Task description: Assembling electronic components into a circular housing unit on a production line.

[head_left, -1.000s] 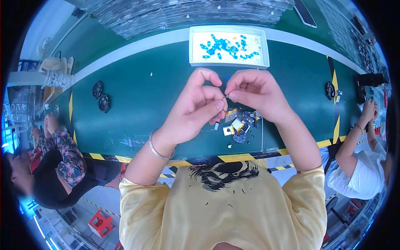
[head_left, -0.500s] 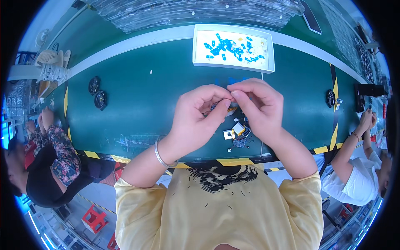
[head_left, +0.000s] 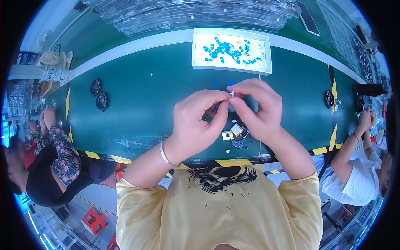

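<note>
Above the green table, my left hand (head_left: 200, 116) and my right hand (head_left: 259, 110) meet at their fingertips. Thumb and index finger of the right pinch a small white round piece (head_left: 232, 94). My left hand is closed around a small dark circuit board (head_left: 215, 109), mostly covered by the fingers, and its fingertips touch or nearly touch the white piece. Under the hands lie small electronic assemblies: a silver and yellow battery-like block (head_left: 236, 130), a white square part (head_left: 227, 135) with a dark dot, and a dark board with wires (head_left: 238, 143).
A white tray (head_left: 269, 54) of small blue pieces stands beyond my hands. Clear plastic trays (head_left: 191, 16) are stacked behind it. Two black coiled parts (head_left: 102, 101) lie at left, another (head_left: 329, 99) at right. One person sits on each side. A phone-like slab (head_left: 308, 18) lies far right.
The white round piece now shows between my right fingertips. My left hand has shifted slightly, its thumb and index finger closer together; the assemblies on the table stay put.
</note>
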A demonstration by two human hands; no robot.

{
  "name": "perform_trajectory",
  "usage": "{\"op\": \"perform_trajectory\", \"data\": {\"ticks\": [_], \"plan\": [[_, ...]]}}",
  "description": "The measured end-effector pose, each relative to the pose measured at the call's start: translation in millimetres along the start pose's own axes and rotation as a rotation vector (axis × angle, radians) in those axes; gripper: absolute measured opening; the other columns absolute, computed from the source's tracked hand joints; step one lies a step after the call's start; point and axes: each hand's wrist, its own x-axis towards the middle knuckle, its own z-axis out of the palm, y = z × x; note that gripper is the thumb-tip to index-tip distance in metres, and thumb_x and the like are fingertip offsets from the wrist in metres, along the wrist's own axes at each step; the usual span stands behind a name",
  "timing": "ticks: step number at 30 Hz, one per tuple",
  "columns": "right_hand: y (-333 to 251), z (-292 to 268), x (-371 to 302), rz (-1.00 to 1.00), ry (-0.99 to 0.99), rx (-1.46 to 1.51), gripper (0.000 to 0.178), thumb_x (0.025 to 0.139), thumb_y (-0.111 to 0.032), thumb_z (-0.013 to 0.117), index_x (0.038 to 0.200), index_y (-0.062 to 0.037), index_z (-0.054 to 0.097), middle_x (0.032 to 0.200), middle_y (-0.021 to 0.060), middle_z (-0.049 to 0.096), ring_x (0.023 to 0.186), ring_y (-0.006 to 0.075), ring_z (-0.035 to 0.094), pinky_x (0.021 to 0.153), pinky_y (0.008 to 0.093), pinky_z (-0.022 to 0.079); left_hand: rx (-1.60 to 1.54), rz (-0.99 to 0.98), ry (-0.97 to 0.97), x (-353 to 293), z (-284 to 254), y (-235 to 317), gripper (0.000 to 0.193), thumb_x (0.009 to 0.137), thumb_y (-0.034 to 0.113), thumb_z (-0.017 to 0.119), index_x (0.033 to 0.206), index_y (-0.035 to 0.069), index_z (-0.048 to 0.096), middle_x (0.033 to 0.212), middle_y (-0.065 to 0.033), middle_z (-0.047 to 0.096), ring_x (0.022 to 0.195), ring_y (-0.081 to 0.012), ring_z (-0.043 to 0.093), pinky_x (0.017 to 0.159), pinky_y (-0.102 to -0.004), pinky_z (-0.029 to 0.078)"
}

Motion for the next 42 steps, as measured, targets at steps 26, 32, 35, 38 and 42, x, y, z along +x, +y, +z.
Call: {"op": "perform_trajectory", "data": {"ticks": [26,32,35,38,42], "plan": [[7.3,-0.7,9.6,-0.243,0.044,-0.262,0.018,0.063,0.001,0.069,0.077,-0.0057,0.060,0.076,0.0061,0.061,0.069,0.0252,0.059,0.064,0.0344,0.047,-0.026,-0.097,-0.056,2.1,-0.4,-5.4,0.012,0.079,0.001,0.068,0.090,0.003,0.067,0.078,-0.0080,0.067,0.063,-0.0143,0.066,0.054,-0.0241,0.051],[22.2,-19.3,25.3,-0.054,0.170,-0.301,0.013,0.067,0.002,0.066,0.076,-0.0050,0.061,0.078,0.0086,0.063,0.071,0.0242,0.061,0.066,0.0314,0.049,-0.098,-0.190,-0.087,1.9,-2.3,0.1,0.010,0.083,-0.001,0.064,0.092,0.003,0.068,0.081,-0.0038,0.069,0.068,-0.0070,0.063,0.058,-0.0200,0.048],[43.9,-37.1,38.6,-0.133,0.118,-0.739,0.022,0.074,0.002,0.061,0.095,-0.0049,0.066,0.093,0.0120,0.064,0.091,0.0320,0.059,0.086,0.0398,0.045,-0.439,-0.399,-0.144,3.9,-1.7,-8.9,0.014,0.090,0.000,0.059,0.103,0.000,0.064,0.095,-0.0055,0.068,0.078,-0.0078,0.063,0.065,-0.0207,0.050],[22.0,-20.9,25.5,-0.127,0.074,-0.576,0.028,0.075,-0.004,0.067,0.103,-0.0045,0.066,0.097,0.0135,0.064,0.092,0.0336,0.059,0.083,0.0395,0.046,-0.706,-0.544,-0.144,9.0,-7.5,-11.4,0.026,0.094,0.005,0.056,0.119,-0.002,0.057,0.108,-0.0084,0.065,0.091,-0.0118,0.063,0.077,-0.0237,0.052],[-12.0,8.0,6.8,-0.156,-0.074,-0.403,0.026,0.072,-0.004,0.074,0.096,-0.0021,0.065,0.091,0.0123,0.065,0.082,0.0278,0.064,0.072,0.0338,0.051,-0.996,-0.638,-0.148,6.5,-15.4,-3.8,0.044,0.095,0.013,0.056,0.134,-0.003,0.046,0.121,-0.0122,0.059,0.110,-0.0180,0.059,0.093,-0.0303,0.048]]}}
